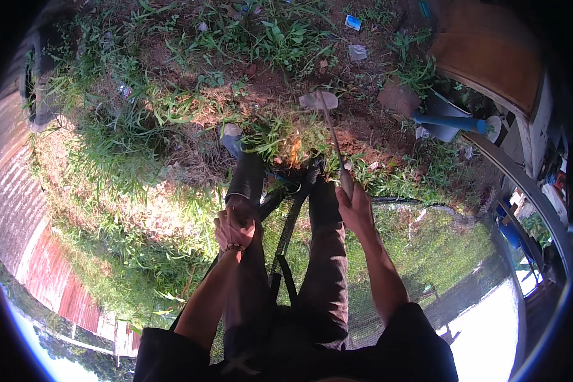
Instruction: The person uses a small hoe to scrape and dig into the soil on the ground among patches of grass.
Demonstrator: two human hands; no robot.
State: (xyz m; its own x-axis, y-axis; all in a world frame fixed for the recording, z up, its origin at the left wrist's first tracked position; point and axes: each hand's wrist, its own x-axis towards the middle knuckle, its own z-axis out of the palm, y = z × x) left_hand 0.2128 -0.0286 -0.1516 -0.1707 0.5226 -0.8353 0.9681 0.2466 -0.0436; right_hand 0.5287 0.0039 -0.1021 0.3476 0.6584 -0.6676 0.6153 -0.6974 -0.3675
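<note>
My right hand [356, 208] grips the wooden handle of a hand hoe [334, 133] with a thin metal shaft. Its flat, soil-coloured blade [325, 100] is at the reddish soil beyond my feet. My left hand [235, 228], with a beaded bracelet at the wrist, rests on my left trouser leg [243, 186] near the knee. Its fingers are bent, and whether they pinch the cloth is unclear. Between my legs and the blade grows a grass tuft [267, 136]. Beside it is a bright orange patch [295, 150], too unclear to name.
Dark mesh netting [410, 248] spreads behind my legs. At the right lie a blue pipe [451, 122] and a brown board [487, 57]. Litter, including a blue packet [353, 22], is scattered among the weeds. Corrugated metal sheeting [16, 205] runs along the left.
</note>
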